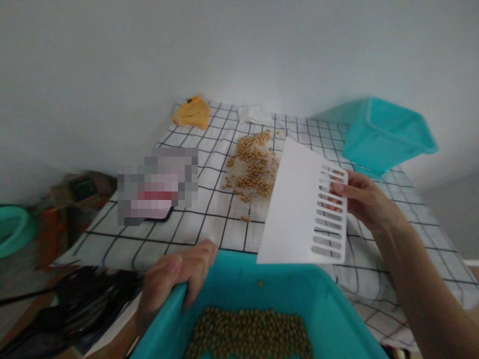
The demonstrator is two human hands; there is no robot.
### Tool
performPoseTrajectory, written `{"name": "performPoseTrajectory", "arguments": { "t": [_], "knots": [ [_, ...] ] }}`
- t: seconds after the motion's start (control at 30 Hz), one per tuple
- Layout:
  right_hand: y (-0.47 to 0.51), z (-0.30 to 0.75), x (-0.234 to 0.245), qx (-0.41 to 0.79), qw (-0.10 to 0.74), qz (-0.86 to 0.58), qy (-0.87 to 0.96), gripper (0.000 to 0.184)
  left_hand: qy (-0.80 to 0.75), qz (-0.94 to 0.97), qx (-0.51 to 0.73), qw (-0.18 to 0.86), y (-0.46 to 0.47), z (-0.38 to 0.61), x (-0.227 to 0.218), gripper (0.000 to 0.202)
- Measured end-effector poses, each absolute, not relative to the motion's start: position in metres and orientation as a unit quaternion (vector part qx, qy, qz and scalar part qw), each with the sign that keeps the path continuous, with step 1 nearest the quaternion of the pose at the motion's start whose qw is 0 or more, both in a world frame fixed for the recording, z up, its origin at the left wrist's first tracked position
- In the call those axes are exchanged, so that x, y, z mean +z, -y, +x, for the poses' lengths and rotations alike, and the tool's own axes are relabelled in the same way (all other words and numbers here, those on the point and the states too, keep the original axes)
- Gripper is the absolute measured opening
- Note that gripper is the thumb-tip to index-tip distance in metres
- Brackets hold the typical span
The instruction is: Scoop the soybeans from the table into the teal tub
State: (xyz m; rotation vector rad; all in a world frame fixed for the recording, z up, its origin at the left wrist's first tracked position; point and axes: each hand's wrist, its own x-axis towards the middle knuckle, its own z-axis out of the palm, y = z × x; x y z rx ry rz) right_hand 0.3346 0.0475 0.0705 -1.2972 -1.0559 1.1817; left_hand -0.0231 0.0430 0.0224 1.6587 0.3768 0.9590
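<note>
At the far left, a green basin (15, 227) shows in part, low beside the table. Next come an orange object (54, 234) and a brown box (84, 188), both beyond the table's left side, then a shiny black bundle (99, 299) on the near left. On the left of the checked tablecloth (209, 229) lies a flat pinkish object (160, 212), mostly masked by coarse blocks, so its details cannot be told.

The left hand (179, 274) is closed over the rim of the near teal bin (329, 309) at its far left corner, fingers curled round the edge. Farther off, a yellow cloth (192, 113) lies crumpled at the table's far left corner.

In the middle, tan beans (252, 172) are spread among finer pale grains on the tablecloth, with a few lying loose on the near side. A small white cloth (254, 115) lies beyond them. Inside the near bin, greenish-brown beans (250, 329) cover much of the bottom.

Right of centre, a white slotted sheet (292, 214) is held tilted, its near edge over the bin's far rim. The right hand (361, 197) pinches its slotted right edge, thumb in front and fingers behind. At the far right, a second teal bin (389, 134) stands tilted on the table.
</note>
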Motion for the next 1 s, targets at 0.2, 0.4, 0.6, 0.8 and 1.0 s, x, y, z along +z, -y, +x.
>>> {"name": "performPoseTrajectory", "arguments": {
  "t": [0.2, 0.4, 0.6, 0.8, 1.0],
  "knots": [
    [-0.052, 0.342, 0.067, 0.404, 0.569, -0.560, 0.447, 0.018, -0.192, 0.631, 0.489, 0.571, -0.031, -0.011, 0.020, 0.061],
    [-0.052, 0.334, 0.067, 0.407, 0.559, -0.554, 0.463, 0.019, -0.182, 0.676, 0.403, 0.590, -0.040, -0.021, 0.024, 0.065],
    [-0.054, 0.328, 0.065, 0.405, 0.563, -0.540, 0.477, 0.020, -0.150, 0.685, 0.398, 0.591, -0.047, -0.029, 0.021, 0.069],
    [-0.053, 0.327, 0.062, 0.406, 0.548, -0.543, 0.490, 0.020, -0.168, 0.660, 0.444, 0.583, -0.040, -0.018, 0.018, 0.071],
    [-0.054, 0.325, 0.063, 0.417, 0.556, -0.540, 0.474, 0.021, -0.197, 0.642, 0.468, 0.575, -0.036, -0.018, 0.017, 0.066]
  ]
}}
